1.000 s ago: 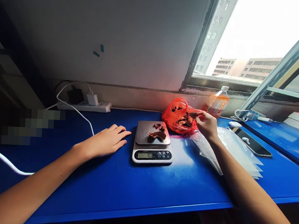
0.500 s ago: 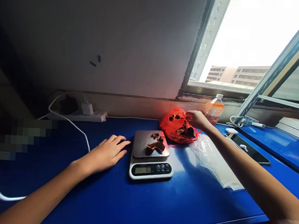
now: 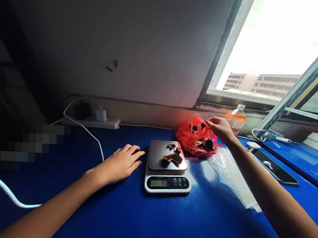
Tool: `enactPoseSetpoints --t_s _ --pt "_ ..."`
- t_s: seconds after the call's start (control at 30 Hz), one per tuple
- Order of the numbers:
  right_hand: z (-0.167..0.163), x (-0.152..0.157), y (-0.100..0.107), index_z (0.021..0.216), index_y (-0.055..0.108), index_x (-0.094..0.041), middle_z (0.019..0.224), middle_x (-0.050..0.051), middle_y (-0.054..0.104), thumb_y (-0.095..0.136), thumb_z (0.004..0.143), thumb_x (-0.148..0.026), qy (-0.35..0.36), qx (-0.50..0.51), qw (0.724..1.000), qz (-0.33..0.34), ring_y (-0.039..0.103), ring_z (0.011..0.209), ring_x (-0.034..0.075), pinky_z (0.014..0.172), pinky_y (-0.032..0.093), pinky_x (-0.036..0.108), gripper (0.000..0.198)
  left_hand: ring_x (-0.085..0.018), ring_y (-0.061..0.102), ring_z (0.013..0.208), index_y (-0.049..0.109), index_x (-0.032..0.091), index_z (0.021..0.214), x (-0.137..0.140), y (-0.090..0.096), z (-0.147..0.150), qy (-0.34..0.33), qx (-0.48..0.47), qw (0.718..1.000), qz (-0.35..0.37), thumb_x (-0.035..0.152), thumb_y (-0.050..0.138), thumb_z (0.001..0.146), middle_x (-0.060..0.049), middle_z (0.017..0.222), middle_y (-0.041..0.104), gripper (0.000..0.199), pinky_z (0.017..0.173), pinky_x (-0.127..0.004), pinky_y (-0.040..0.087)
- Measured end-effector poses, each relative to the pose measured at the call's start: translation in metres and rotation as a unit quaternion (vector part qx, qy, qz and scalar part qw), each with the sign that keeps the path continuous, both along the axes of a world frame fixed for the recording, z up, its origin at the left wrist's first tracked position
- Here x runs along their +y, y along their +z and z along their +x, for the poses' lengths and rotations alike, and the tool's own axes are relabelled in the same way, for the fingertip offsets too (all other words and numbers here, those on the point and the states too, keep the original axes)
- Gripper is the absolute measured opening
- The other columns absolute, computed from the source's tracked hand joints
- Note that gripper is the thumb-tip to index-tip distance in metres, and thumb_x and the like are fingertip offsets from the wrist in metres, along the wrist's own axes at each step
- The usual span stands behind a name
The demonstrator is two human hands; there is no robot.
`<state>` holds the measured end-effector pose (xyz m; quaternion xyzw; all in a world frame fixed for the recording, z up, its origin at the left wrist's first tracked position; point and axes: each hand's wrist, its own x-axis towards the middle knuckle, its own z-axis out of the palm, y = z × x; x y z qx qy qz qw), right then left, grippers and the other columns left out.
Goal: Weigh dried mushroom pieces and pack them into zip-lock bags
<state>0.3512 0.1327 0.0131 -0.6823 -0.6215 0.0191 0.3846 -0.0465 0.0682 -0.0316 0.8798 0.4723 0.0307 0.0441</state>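
I see the person's left hand [image 3: 124, 162] lying palm down on the blue table [image 3: 132, 217], left of the middle of the frame. Its fingers are loose and a little spread, with gaps between them. It holds nothing. Its fingertips point at the scale [image 3: 167, 188] and are just beside it.

The right hand [image 3: 218, 128] is right of the middle, by the top right edge of the red bag [image 3: 187, 141]. Its thumb and fingers are close together, so the hand is narrow. The tips are at the edge of the bag, but I can't tell if they pinch the bag, a dark bit, or both.

The red bag sits behind the scale, a bit to the right, with its mouth open. Brown, dry-looking pieces [image 3: 205, 144] are inside.

In the middle of the frame, a big curled piece [image 3: 172, 158] and some small bits [image 3: 171, 146] lie on the scale's metal top. The little screen [image 3: 159, 183] says 8.0.

Clear plastic bags [image 3: 237, 185] lie flat under the right arm. Farther right is a black phone [image 3: 279, 171] with a white earbud [image 3: 267, 164] on it. A bottle [image 3: 237, 120] with an orange drink stands behind the right hand.
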Motion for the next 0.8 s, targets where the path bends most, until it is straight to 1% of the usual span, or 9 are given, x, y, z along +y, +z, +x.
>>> enactPoseSetpoints --t_s 0.07,0.17,0.23,0.27,0.37,0.43,0.57,0.7,0.8 --pt "0.003 -0.014 -0.007 0.088 0.068 -0.015 0.082 0.012 0.073 0.050 0.083 -0.036 0.021 0.053 0.998 0.035 0.068 0.072 0.019 0.062 0.053 0.028 0.029 -0.030 0.046 0.129 0.054 0.023 0.138 0.000 0.000 0.000 -0.003 -0.002 1.000 0.006 0.033 0.039 0.096 -0.012 0.141 0.052 0.045 0.106 -0.048 0.041" --pt "0.001 -0.028 -0.018 0.088 0.066 -0.015 0.079 0.011 0.072 0.054 0.082 -0.041 0.054 0.163 0.982 0.078 0.068 0.070 0.019 0.062 0.054 0.029 0.029 -0.030 0.048 0.127 0.055 0.025 0.136 0.002 -0.002 0.000 -0.004 -0.015 1.000 0.014 0.034 0.041 0.095 -0.010 0.140 0.053 0.044 0.105 -0.048 0.041" --pt "-0.004 -0.030 -0.022 0.086 0.066 -0.015 0.076 0.010 0.072 0.057 0.080 -0.043 0.082 0.204 0.973 0.073 0.068 0.069 0.020 0.063 0.055 0.030 0.030 -0.030 0.048 0.126 0.056 0.025 0.135 0.004 -0.004 -0.001 -0.005 -0.023 1.000 0.014 0.035 0.042 0.095 -0.011 0.139 0.054 0.043 0.104 -0.048 0.041" --pt "-0.007 -0.030 -0.023 0.086 0.067 -0.015 0.077 0.010 0.072 0.056 0.081 -0.044 0.100 0.187 0.976 0.055 0.069 0.070 0.020 0.064 0.055 0.031 0.031 -0.030 0.049 0.126 0.057 0.025 0.134 0.005 -0.004 -0.001 -0.006 -0.027 1.000 0.014 0.036 0.042 0.095 -0.010 0.139 0.054 0.043 0.104 -0.047 0.042" --pt "-0.015 -0.023 -0.024 0.089 0.071 -0.017 0.084 0.007 0.074 0.054 0.081 -0.040 0.130 0.070 0.989 0.017 0.069 0.079 0.021 0.070 0.054 0.030 0.029 -0.029 0.049 0.125 0.056 0.025 0.134 0.006 -0.004 -0.002 -0.002 -0.026 1.000 0.006 0.035 0.042 0.095 -0.010 0.139 0.054 0.043 0.104 -0.047 0.042" --pt "-0.017 -0.017 -0.025 0.087 0.071 -0.019 0.089 0.006 0.075 0.057 0.076 -0.034 0.110 0.001 0.994 0.021 0.068 0.086 0.023 0.075 0.052 0.032 0.023 -0.029 0.048 0.126 0.055 0.025 0.136 0.007 -0.003 -0.001 0.005 -0.018 1.000 0.001 0.035 0.042 0.096 -0.009 0.140 0.052 0.043 0.105 -0.047 0.041" --pt "-0.011 -0.009 -0.035 0.075 0.068 -0.021 0.086 0.008 0.074 0.066 0.065 -0.027 0.055 -0.023 0.998 0.027 0.067 0.087 0.027 0.076 0.049 0.034 0.012 -0.029 0.048 0.127 0.055 0.027 0.136 0.007 -0.003 -0.001 0.012 -0.018 1.000 -0.001 0.037 0.043 0.096 -0.008 0.141 0.052 0.043 0.107 -0.046 0.040" --pt "0.002 -0.010 -0.041 0.073 0.065 -0.020 0.072 0.007 0.071 0.061 0.066 -0.023 0.006 0.015 0.999 0.037 0.066 0.070 0.023 0.067 0.049 0.033 0.008 -0.029 0.048 0.126 0.056 0.027 0.135 0.008 -0.005 -0.002 0.001 -0.024 1.000 0.010 0.039 0.042 0.096 -0.008 0.140 0.053 0.043 0.105 -0.046 0.042" --pt "0.010 -0.015 -0.041 0.084 0.065 -0.018 0.074 0.006 0.070 0.056 0.073 -0.024 -0.010 0.072 0.995 0.067 0.066 0.065 0.019 0.062 0.051 0.031 0.016 -0.029 0.048 0.127 0.056 0.026 0.136 0.010 -0.007 -0.004 -0.008 -0.026 1.000 0.011 0.040 0.041 0.096 -0.009 0.140 0.053 0.045 0.106 -0.047 0.041"
